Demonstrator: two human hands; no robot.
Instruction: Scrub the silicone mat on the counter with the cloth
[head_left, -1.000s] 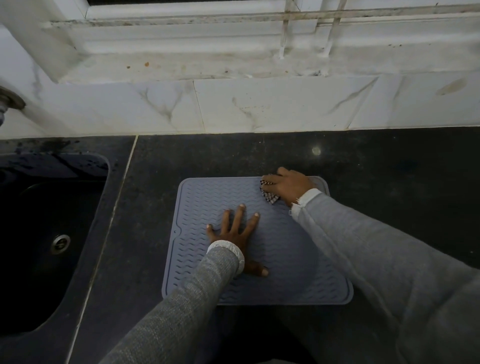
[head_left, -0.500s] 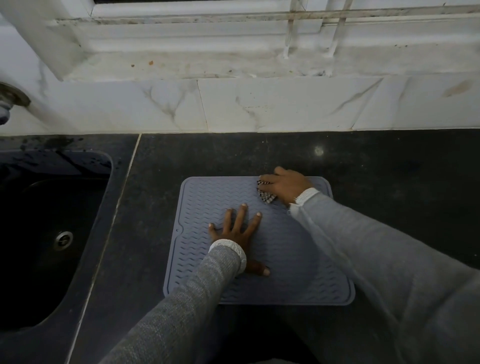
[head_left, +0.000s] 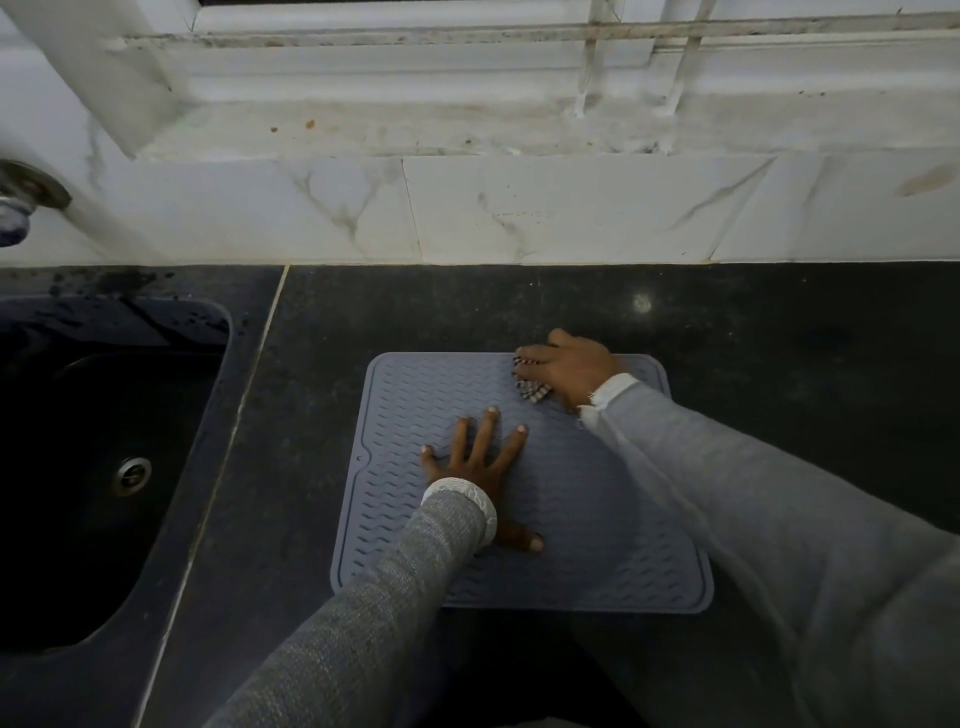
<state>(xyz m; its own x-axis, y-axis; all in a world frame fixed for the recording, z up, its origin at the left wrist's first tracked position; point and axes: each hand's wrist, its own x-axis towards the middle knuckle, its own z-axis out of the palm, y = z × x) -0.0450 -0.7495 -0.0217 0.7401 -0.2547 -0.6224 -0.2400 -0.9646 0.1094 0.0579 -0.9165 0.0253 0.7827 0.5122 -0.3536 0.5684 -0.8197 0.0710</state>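
Observation:
A blue-grey silicone mat (head_left: 587, 514) with wavy ridges lies flat on the dark counter (head_left: 426, 312). My left hand (head_left: 480, 460) rests palm down on the mat's middle, fingers spread, holding nothing. My right hand (head_left: 569, 366) presses a small checked cloth (head_left: 532, 388) against the mat's far edge, right of its centre. Most of the cloth is hidden under that hand; only a crumpled corner shows.
A dark sink (head_left: 104, 457) with a metal drain (head_left: 132, 474) is set into the counter to the left. A tap fitting (head_left: 23, 197) sticks out of the marble wall (head_left: 519, 213). A stained window ledge (head_left: 467, 124) runs behind.
My right hand with the cloth has shifted slightly toward the mat's far edge. The left hand has stayed planted on the mat.

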